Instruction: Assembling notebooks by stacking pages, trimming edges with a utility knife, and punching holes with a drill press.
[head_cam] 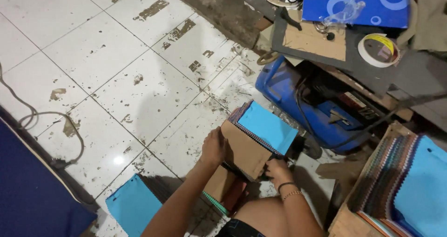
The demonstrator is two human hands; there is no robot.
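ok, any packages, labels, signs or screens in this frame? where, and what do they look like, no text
Label on blue machine: right of centre, small rectangular plate, red and white.
Tape roll: upper right on the grey board, round, white rim, yellow and pink label inside.
Wooden box: lower right, holds stacked fabric swatches, blue on top.
No screens or signs.

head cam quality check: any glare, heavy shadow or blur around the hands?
Head view: small glare spot on the white floor tile; soft shadow across the tiles above the left hand; right hand sits in dim light beside the brown cardboard cover; upper-right clutter around the blue machine is dark; focus is slightly soft overall.
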